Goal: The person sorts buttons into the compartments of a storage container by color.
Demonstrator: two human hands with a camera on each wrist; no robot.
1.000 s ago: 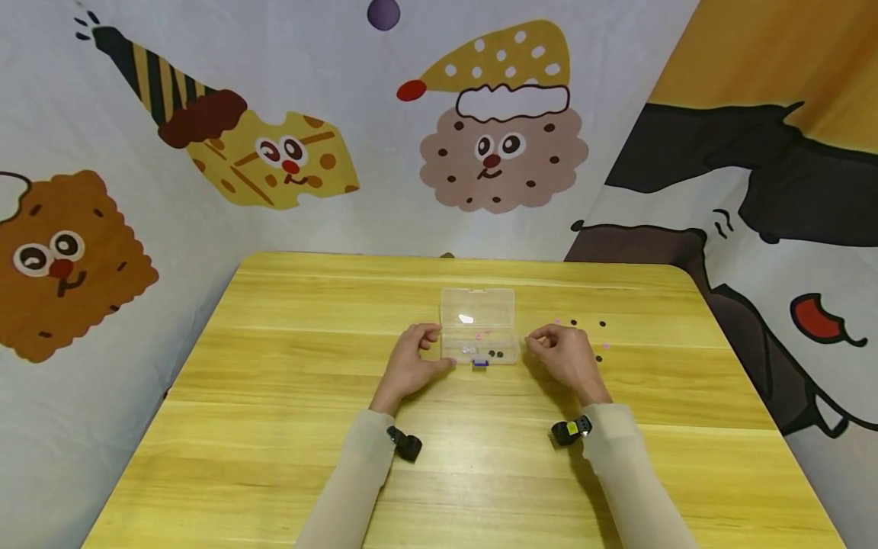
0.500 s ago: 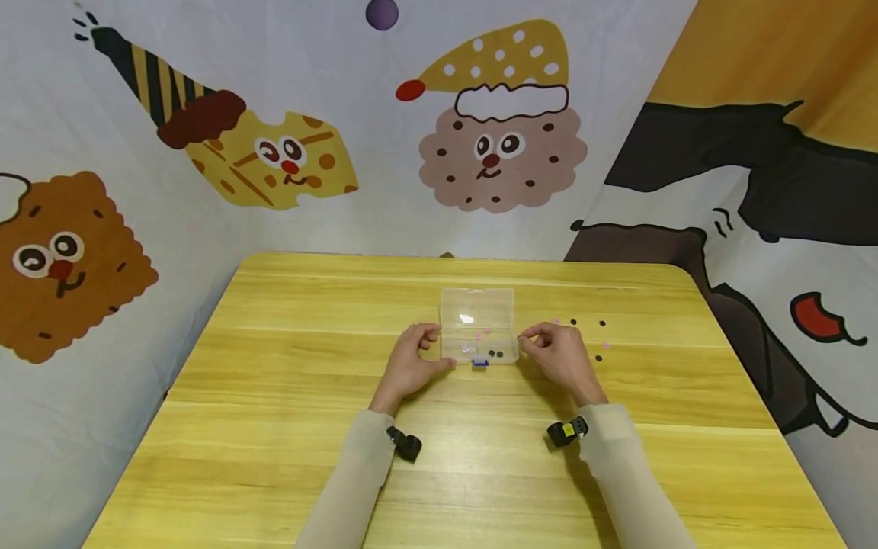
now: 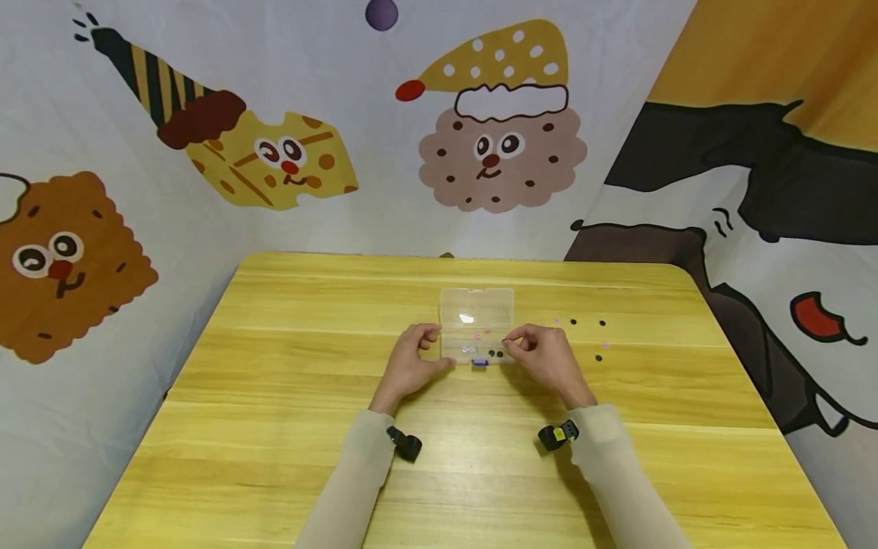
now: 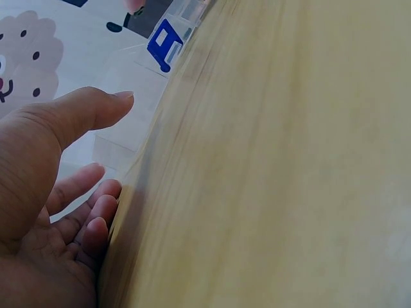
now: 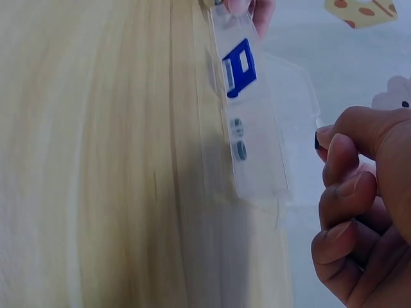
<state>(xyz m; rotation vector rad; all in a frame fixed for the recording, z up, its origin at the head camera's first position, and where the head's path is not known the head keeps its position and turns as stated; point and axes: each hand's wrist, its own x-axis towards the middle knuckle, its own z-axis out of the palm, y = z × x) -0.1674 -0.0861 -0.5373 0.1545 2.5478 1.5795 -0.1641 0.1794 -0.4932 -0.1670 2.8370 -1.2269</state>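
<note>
A clear plastic box [image 3: 476, 358] with a blue latch [image 3: 479, 363] lies with its lid [image 3: 488, 305] raised. My left hand [image 3: 413, 362] holds its left end, thumb at the front corner and fingers toward the hinge. Above the box's right end, my right hand [image 3: 552, 358] pinches a small black button [image 5: 316, 140] between thumb and forefinger. Inside the box are black buttons [image 3: 499, 354], pink buttons [image 3: 479, 335] and clear pieces [image 3: 469, 350], in separate areas. The right wrist view shows dark buttons [image 5: 240, 151] through the front wall, right of the latch.
Loose black buttons [image 3: 602, 323] and pink buttons [image 3: 606, 346] lie scattered on the wooden table [image 3: 288, 427], right of the box. A cloth printed with cartoon figures [image 3: 384, 191] hangs behind the table's far edge.
My right hand has moved left with the pinched button, from beside the box to over its right end. The left hand and the box stay in place.
</note>
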